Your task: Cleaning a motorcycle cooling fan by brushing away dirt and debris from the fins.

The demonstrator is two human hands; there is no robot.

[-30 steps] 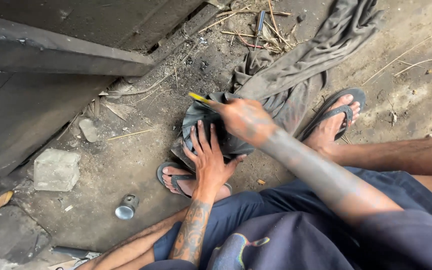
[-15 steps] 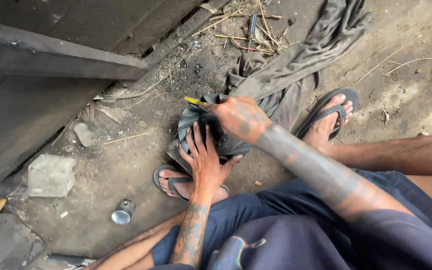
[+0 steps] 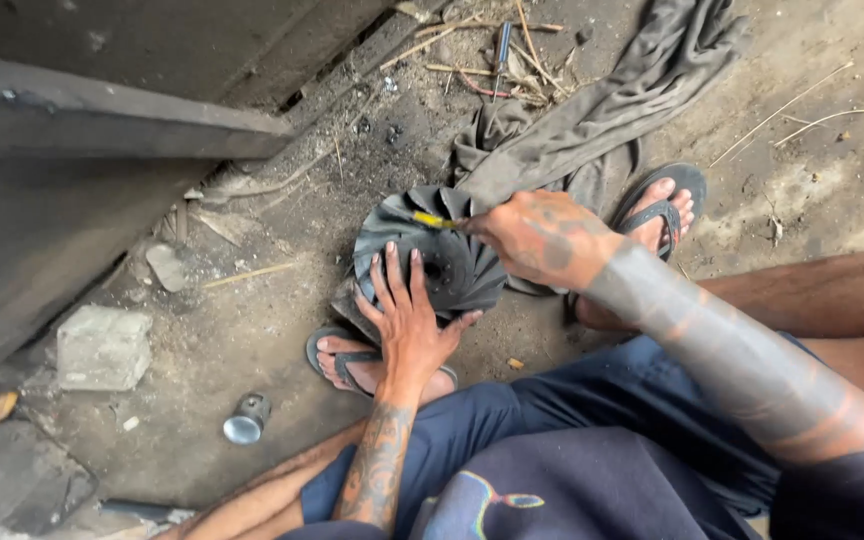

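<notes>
A dark, dirty bladed wheel (image 3: 452, 262), like a fan impeller, lies on the ground between my sandalled feet. My left hand (image 3: 407, 320) rests flat on its near edge with fingers spread, steadying it. My right hand (image 3: 537, 238) grips a thin tool with a yellow handle (image 3: 434, 220), whose tip points left across the top of the blades. Both forearms are grimy.
A grey cloth (image 3: 602, 115) lies crumpled behind the wheel. A concrete block (image 3: 102, 345) and a small metal cylinder (image 3: 245, 420) sit on the dirt at left. A dark metal beam (image 3: 102, 120) runs along the upper left. Dry sticks and a screwdriver (image 3: 500, 55) lie far back.
The view has shifted a little. My right hand with the tool has slid slightly across the blades; my left hand stays on the wheel.
</notes>
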